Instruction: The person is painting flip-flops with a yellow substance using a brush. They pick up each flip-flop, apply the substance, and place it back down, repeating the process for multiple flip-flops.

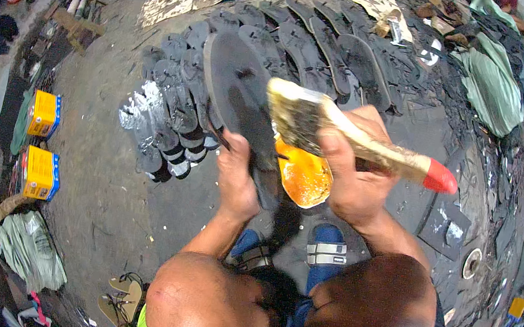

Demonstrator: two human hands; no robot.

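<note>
Item: rows of flat black foot-shaped soles, spread over the dark floor beyond your hands, some whitened at the left.

Item: one long matt-black sole with a rounded toe, raised above your feet. Your left hand grasps it near its lower end, thumb on the edge. Probably light, bendable and not fragile; take hold by the rim.

Item: broad flat brush with a pale, red-ended handle, beside the sole. Your right hand is clenched around the handle; contact between bristles and sole you cannot tell. Likely light and stiff-handled, perhaps tacky near the bristles; grip mid-handle.

Item: glossy orange oval patch with a pale rim, below the bristles; wet-looking, probably slippery.

Item: two yellow-and-blue boxes, left, bearing dark print too small to read.
</note>
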